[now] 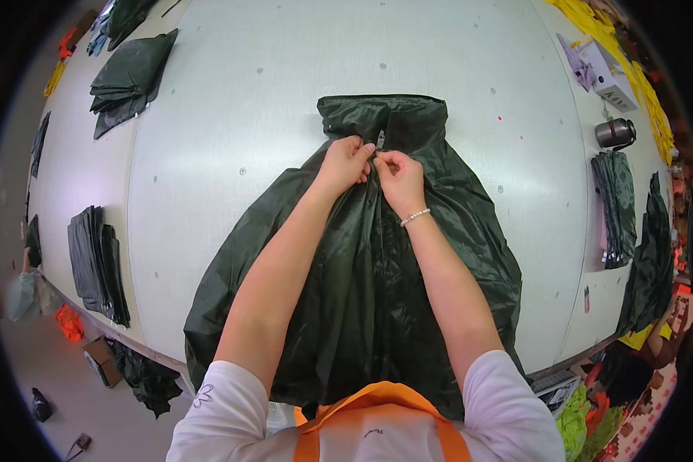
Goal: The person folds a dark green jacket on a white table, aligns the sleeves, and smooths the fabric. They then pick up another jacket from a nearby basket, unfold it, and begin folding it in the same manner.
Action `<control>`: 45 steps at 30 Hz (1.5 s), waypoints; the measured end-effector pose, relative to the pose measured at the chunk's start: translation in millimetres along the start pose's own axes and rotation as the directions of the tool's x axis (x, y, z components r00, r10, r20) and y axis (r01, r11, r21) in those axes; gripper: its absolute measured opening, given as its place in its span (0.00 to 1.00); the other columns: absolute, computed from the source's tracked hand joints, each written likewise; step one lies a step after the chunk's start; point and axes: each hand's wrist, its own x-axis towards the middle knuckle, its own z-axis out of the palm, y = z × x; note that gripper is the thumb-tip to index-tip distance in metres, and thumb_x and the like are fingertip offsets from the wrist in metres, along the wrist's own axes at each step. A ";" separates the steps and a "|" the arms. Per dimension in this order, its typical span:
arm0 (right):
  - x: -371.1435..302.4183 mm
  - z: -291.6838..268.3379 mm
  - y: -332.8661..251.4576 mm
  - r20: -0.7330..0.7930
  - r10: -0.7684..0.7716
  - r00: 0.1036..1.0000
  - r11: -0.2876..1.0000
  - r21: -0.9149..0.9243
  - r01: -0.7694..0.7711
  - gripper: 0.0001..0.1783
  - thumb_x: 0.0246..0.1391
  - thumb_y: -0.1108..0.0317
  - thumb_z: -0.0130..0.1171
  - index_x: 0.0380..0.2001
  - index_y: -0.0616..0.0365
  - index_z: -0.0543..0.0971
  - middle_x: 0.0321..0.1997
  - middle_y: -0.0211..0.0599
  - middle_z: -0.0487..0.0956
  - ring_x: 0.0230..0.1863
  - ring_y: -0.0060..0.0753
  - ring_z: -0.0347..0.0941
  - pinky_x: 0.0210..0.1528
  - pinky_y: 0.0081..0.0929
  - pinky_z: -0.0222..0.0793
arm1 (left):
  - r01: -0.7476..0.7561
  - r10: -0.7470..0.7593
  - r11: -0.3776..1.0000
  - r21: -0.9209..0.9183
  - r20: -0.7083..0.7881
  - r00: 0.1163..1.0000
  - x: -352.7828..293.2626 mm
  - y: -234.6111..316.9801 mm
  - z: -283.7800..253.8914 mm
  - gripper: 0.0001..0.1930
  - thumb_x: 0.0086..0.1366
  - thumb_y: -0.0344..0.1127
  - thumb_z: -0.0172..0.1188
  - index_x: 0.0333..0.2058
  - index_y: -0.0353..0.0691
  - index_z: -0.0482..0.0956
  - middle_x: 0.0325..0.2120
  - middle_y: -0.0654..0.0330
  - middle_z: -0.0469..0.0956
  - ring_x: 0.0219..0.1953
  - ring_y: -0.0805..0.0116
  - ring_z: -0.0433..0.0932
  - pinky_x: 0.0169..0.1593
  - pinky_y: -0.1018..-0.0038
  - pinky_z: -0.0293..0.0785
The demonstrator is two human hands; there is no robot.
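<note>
A dark green raincoat-like garment (470,223) of shiny thin fabric lies spread on the table in front of me, its collar or hood end (416,115) pointing away. Both hands meet at the front opening just below that end. My left hand (348,163) pinches the fabric edge between thumb and fingers. Close beside it, my right hand (399,179) pinches the other side of the opening, a beaded bracelet at its wrist. A small pale tag or label (381,139) shows just above the fingertips. Whatever fastener lies between the fingers is too small to make out.
Folded dark green garments lie in stacks at the far left (135,73), near left (96,258) and right (614,204). On the right edge stand a dark metal flask (615,133) and a white box (608,77). Yellow fabric (647,92) runs along the far right. A person's sleeve (21,296) shows at left.
</note>
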 end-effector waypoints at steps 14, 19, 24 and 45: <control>-121.2 -32.0 -48.3 0.143 0.041 0.989 0.875 -0.482 0.033 0.16 0.45 0.74 0.60 0.40 0.65 0.74 0.32 0.44 0.75 0.35 0.41 0.72 0.40 0.32 0.69 | -0.056 0.271 0.802 0.595 -0.279 0.921 -97.0 2.8 20.9 0.14 0.58 0.41 0.61 0.35 0.37 0.74 0.21 0.53 0.78 0.28 0.50 0.78 0.32 0.61 0.72; -145.3 -47.0 -37.2 -0.038 0.249 0.968 0.967 -0.054 -0.251 0.11 0.50 0.70 0.62 0.35 0.67 0.78 0.26 0.39 0.81 0.25 0.25 0.76 0.31 0.22 0.72 | 0.168 0.024 0.673 0.721 -0.248 0.969 -153.8 -10.8 37.9 0.25 0.54 0.58 0.61 0.19 0.37 0.78 0.19 0.52 0.78 0.27 0.53 0.79 0.31 0.62 0.74; -150.0 -43.6 -53.3 0.055 0.231 0.971 0.952 -0.219 -0.214 0.11 0.48 0.69 0.64 0.32 0.66 0.79 0.25 0.41 0.81 0.25 0.28 0.77 0.31 0.23 0.72 | 0.162 -0.222 0.632 0.758 -0.023 0.975 -137.2 -23.1 41.7 0.23 0.60 0.50 0.57 0.20 0.32 0.77 0.18 0.53 0.78 0.19 0.62 0.79 0.27 0.70 0.75; -168.4 -39.7 -32.3 0.090 0.230 0.969 0.973 -0.044 -0.227 0.07 0.56 0.71 0.57 0.27 0.63 0.74 0.20 0.27 0.74 0.20 0.13 0.66 0.23 0.17 0.63 | 0.187 -0.172 0.934 -0.304 0.075 0.982 -162.1 -51.1 52.5 0.15 0.68 0.45 0.43 0.32 0.39 0.66 0.15 0.56 0.73 0.14 0.71 0.71 0.19 0.79 0.66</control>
